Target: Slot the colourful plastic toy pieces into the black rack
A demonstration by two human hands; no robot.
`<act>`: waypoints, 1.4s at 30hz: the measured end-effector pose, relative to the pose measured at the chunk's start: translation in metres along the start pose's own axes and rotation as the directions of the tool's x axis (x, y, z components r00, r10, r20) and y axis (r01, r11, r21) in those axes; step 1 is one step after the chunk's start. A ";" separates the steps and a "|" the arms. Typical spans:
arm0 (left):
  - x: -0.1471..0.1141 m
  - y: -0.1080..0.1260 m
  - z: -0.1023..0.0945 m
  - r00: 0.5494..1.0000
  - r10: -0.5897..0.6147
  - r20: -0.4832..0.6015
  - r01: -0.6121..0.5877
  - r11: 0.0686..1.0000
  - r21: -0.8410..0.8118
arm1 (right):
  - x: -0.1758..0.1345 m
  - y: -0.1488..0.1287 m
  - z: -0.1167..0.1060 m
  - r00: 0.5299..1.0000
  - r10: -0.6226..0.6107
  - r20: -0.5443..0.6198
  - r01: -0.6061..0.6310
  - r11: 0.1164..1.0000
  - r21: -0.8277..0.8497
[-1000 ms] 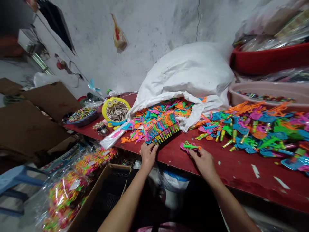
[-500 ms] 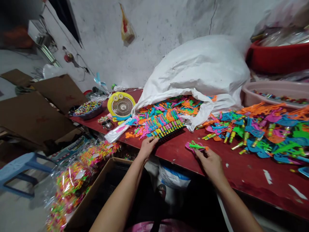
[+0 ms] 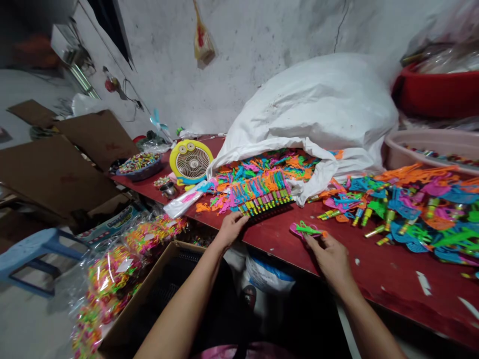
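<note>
My left hand (image 3: 231,230) is closed on the near left end of a black rack (image 3: 272,211). A row of small tubes (image 3: 265,200) in patterned yellow, pink and green wrap stands in it, topped by bright plastic pieces. To the right, my right hand (image 3: 331,257) pinches a few small plastic pieces (image 3: 307,229), green and pink with an orange tip, just over the red tabletop (image 3: 277,235). Their exact kind is too small to make out. Behind the rack, loose plastic pieces (image 3: 258,162) spill from the mouth of a large white sack (image 3: 318,99).
More plastic pieces with wrapped tubes (image 3: 404,209) are heaped at the right, before a pink basin (image 3: 396,149). A yellow fan (image 3: 191,162) and a bowl of small parts (image 3: 139,167) stand left. Below are a cardboard box (image 3: 123,319), filled bags (image 3: 116,269) and a blue stool (image 3: 41,254).
The view has turned slightly left, so the scene sits a little further right. Both hands keep their holds, with hardly any movement against the table.
</note>
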State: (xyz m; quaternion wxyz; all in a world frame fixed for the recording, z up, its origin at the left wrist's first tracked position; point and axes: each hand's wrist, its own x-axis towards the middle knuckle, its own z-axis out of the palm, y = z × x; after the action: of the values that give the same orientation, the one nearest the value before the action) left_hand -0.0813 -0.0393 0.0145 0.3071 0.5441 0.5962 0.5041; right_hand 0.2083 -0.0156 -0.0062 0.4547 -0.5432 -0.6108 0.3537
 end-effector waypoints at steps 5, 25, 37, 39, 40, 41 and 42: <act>-0.003 -0.014 0.000 0.989 0.145 0.020 -0.146 0.972 0.183 | 0.000 0.002 0.001 1.000 -0.006 -0.009 0.006 1.000 0.009; 0.016 -0.063 -0.019 0.981 0.193 -0.034 -0.138 0.804 0.578 | -0.006 -0.009 0.004 0.968 -0.247 -0.036 0.242 0.963 -0.120; 0.035 -0.073 -0.035 0.978 0.208 -0.006 -0.163 0.786 0.596 | -0.009 0.006 0.014 0.901 -0.434 -0.015 0.409 0.860 -0.305; 0.034 -0.073 -0.035 0.976 0.218 -0.002 -0.176 0.791 0.586 | -0.010 0.005 0.015 0.896 -0.443 -0.023 0.413 0.852 -0.321; 0.033 -0.072 -0.034 0.975 0.223 -0.004 -0.180 0.796 0.577 | -0.011 0.005 0.016 0.892 -0.451 -0.021 0.420 0.845 -0.331; 0.033 -0.072 -0.034 0.974 0.228 -0.006 -0.184 0.803 0.566 | -0.011 0.005 0.017 0.888 -0.460 -0.017 0.427 0.837 -0.343; 0.033 -0.072 -0.033 0.973 0.232 -0.008 -0.189 0.812 0.553 | -0.011 0.006 0.018 0.885 -0.465 -0.012 0.431 0.830 -0.354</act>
State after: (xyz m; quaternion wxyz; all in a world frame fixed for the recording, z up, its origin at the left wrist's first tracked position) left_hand -0.1435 -0.0097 -0.0368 0.0580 0.6523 0.6627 0.3632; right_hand 0.1935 -0.0244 -0.0201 0.4529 -0.4719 -0.7499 0.0989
